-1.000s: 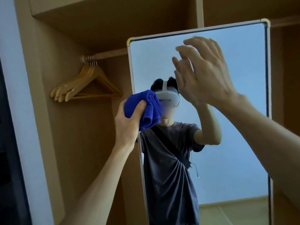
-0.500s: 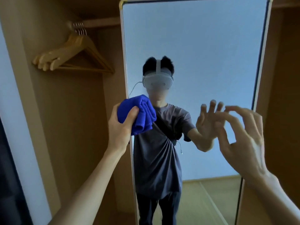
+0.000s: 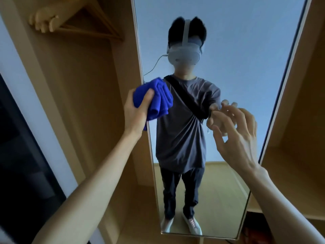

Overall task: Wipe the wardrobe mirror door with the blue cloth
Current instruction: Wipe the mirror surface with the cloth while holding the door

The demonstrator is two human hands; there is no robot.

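Note:
The tall wardrobe mirror door (image 3: 246, 50) stands open in front of me, its left edge running down the middle of the view. My left hand (image 3: 136, 114) grips the bunched blue cloth (image 3: 156, 97) against that left edge at chest height. My right hand (image 3: 235, 136) hovers near the glass on the right, fingers spread and loosely bent, holding nothing. Whether its fingertips touch the glass I cannot tell. My reflection fills the mirror's middle.
Wooden hangers (image 3: 52, 20) hang in the open wardrobe bay at upper left. Light wooden wardrobe panels (image 3: 84, 103) flank the door on both sides, with a shelf (image 3: 290, 182) at right. A dark opening (image 3: 21, 164) lies at far left.
My view has tilted downward, so the mirror's bottom edge shows. My right hand has dropped from the upper glass to mid height. My left hand keeps the cloth at the left edge.

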